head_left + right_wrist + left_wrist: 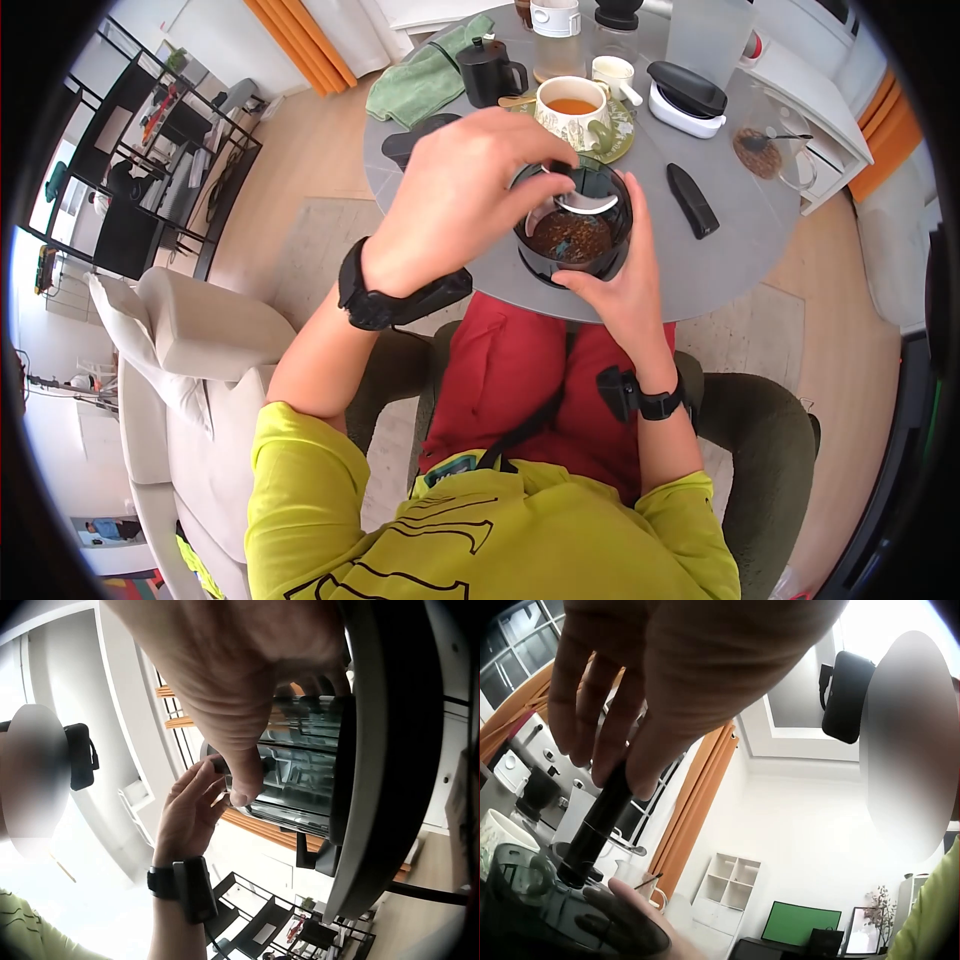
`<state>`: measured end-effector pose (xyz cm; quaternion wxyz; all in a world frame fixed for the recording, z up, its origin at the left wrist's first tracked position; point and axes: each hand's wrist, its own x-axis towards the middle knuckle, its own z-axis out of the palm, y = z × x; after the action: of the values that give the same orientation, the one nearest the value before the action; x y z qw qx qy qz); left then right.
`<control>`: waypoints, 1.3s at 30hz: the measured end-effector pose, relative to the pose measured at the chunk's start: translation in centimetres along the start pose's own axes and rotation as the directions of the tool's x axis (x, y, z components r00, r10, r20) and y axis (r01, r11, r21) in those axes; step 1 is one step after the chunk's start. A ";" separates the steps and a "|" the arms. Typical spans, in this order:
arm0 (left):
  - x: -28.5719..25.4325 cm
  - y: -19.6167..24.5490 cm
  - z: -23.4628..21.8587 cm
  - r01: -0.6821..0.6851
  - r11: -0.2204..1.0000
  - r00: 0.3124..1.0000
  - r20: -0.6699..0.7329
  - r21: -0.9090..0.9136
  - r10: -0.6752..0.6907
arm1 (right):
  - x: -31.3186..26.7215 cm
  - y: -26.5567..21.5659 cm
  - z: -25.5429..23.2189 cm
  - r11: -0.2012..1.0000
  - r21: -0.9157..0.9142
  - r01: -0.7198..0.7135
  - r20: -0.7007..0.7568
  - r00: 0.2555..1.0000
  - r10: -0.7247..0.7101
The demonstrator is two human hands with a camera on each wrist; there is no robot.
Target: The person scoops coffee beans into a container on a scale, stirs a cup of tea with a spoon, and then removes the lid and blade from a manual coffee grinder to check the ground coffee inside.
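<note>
My left hand (470,185) is over a dark see-through container (525,919) at the table's near edge. Its thumb and fingertips pinch a thick black cylindrical handle (600,821), which points down into the container's mouth. A shiny curved silver piece (590,205) shows inside, under the left fingertips; I cannot tell whether it belongs to the handle. Coarse brown grounds (570,238) cover the container's bottom. My right hand (620,285) grips the container from the right, thumb on the near side, fingers round the far side. In the right wrist view, the clear wall (296,780) shows beside the thumb.
Behind the container, a patterned cup (572,118) of amber drink stands on a green saucer (622,140). A black pot (490,75) and green towel (425,80) lie farther left. Rightward are a black elongated device (692,202), a white case (685,112) and a glass jug (757,155).
</note>
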<state>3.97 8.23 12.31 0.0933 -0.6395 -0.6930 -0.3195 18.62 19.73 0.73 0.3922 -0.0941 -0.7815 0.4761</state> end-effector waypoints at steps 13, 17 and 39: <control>-0.1 -1.8 3.2 -0.004 1.000 0.982 0.189 0.016 0.001 | 0.1 1.5 0.2 0.993 0.110 -0.042 0.022 0.999 0.040; -0.1 -1.9 3.5 -0.002 1.000 0.981 0.194 0.014 -0.001 | 0.1 1.8 0.0 1.000 0.031 -0.005 0.047 0.999 0.003; -4.5 -9.1 -2.5 0.368 0.930 0.859 -0.386 0.012 -0.335 | 0.4 0.4 0.4 0.992 0.127 -0.018 0.019 1.000 0.016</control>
<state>-4.56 3.34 8.92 0.1923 -0.4240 -0.7799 -0.4183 18.02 19.89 0.49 0.3862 -0.0714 -0.7523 0.5290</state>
